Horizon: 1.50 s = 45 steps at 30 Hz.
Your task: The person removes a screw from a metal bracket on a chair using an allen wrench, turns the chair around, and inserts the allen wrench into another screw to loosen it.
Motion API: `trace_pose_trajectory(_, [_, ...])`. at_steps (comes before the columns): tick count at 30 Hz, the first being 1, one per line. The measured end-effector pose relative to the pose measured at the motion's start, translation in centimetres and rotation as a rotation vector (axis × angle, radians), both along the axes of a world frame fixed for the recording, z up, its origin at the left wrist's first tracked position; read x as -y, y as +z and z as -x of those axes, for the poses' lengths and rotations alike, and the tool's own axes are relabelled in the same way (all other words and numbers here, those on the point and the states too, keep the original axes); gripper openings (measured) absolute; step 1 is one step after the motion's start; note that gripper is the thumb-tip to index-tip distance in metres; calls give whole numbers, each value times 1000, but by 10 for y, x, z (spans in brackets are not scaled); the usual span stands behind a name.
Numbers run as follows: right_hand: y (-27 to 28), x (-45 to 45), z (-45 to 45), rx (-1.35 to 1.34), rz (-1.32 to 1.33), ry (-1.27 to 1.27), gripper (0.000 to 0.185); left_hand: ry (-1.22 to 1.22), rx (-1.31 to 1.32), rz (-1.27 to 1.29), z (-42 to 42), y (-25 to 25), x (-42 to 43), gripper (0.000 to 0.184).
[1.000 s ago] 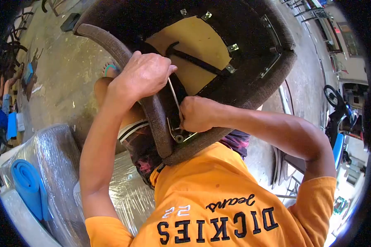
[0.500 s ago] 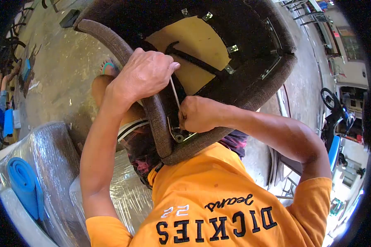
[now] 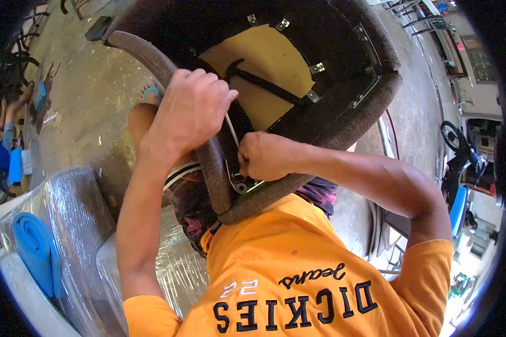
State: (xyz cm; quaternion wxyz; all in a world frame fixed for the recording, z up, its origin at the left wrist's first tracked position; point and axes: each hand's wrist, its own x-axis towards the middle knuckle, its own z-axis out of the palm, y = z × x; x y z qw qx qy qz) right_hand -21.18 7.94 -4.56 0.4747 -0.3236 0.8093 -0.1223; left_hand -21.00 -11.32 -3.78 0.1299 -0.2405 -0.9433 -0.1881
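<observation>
A brown upholstered furniture frame [image 3: 343,126], with metal brackets inside, rests against my lap with its hollow side facing me. My left hand [image 3: 192,109] is closed in a fist around the upper end of a thin metal rod-like tool [image 3: 231,130]; its handle, if any, is hidden. My right hand [image 3: 267,155] pinches low on the rod, just above the frame's near corner. The rod's lower tip is hidden by my right fingers. Beside them, a round metal fitting [image 3: 241,187] shows in the corner. A black hammer [image 3: 267,85] lies inside the frame across a tan panel [image 3: 258,48].
Plastic-wrapped cushions [image 3: 78,208] stand at my left, with a rolled blue foam sheet [image 3: 35,241] on them. A person [image 3: 0,135] is at the far left edge. On the right are a motorbike [image 3: 458,151] and chair frames [image 3: 427,25].
My left hand has moved slightly left and down, tilting the rod's upper end left. The right hand has shifted a little left, still at the corner.
</observation>
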Motion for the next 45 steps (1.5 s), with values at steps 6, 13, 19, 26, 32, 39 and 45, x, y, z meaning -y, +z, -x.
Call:
trace_pose_trajectory(6, [32, -8, -6, -193, 182, 237, 19, 109, -119, 6, -94, 65, -29, 26])
trace_pose_trajectory(13, [33, -29, 0, -73, 366, 304, 25, 92, 316, -1, -202, 44, -99, 24])
trace_pose_trajectory(19, [35, -28, -5, -150, 288, 361, 26, 83, 232, 193, -192, 77, -96, 16])
trace_pose_trajectory(26, [44, -29, -7, -204, 197, 435, 32, -47, 267, 133, -181, 65, -94, 21])
trace_pose_trajectory(32, [37, -28, -8, -211, 224, 420, 32, -85, 192, 86, -185, 55, -90, 21])
trace_pose_trajectory(39, [49, -43, -8, -179, 420, 228, 18, -20, 3, -145, -185, 61, -79, 29])
trace_pose_trajectory(45, [52, -32, -5, -207, 380, 75, 16, 371, -54, -297, -107, 72, -40, 33])
